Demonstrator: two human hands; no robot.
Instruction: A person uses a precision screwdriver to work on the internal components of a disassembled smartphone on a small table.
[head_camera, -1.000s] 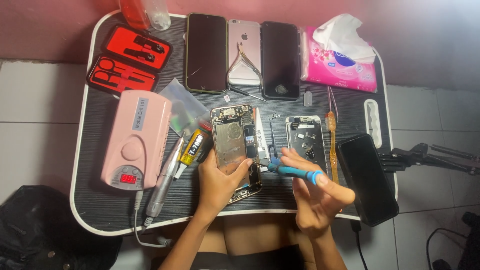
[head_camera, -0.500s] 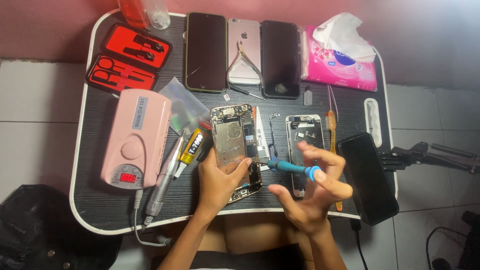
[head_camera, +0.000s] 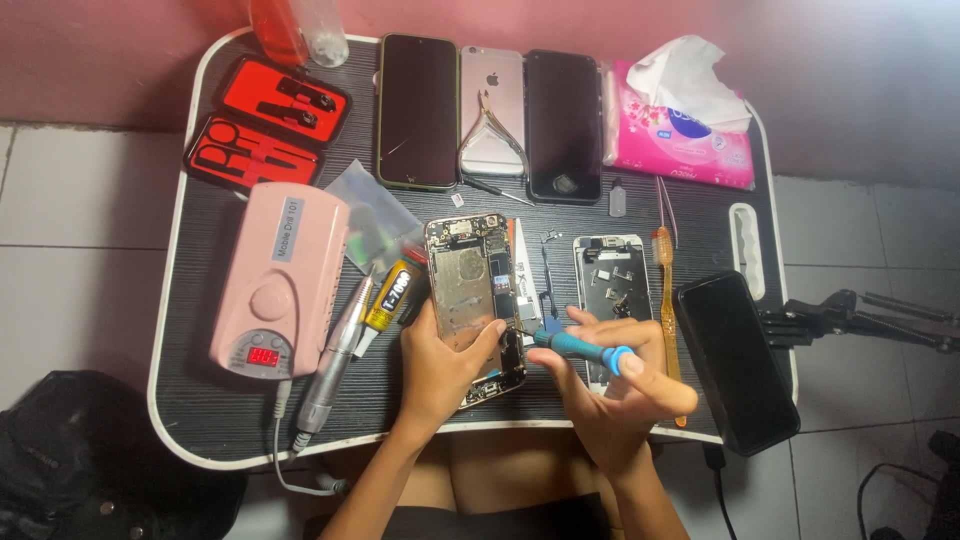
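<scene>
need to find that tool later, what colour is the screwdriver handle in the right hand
Blue, with a lighter blue cap; the head view shows the screwdriver in the right hand.

On the dark desk (head_camera: 200, 400), the left hand (head_camera: 445, 365) steadies an opened phone (head_camera: 472, 290) with its insides showing, thumb lying across its lower part. The right hand (head_camera: 615, 390) holds a blue-handled screwdriver (head_camera: 575, 345), its tip touching the phone's right edge. Just right of it lies a white phone frame (head_camera: 610, 275). A pink drill box (head_camera: 280, 280) sits at left, and three phones (head_camera: 490, 110) lie along the far edge.
</scene>
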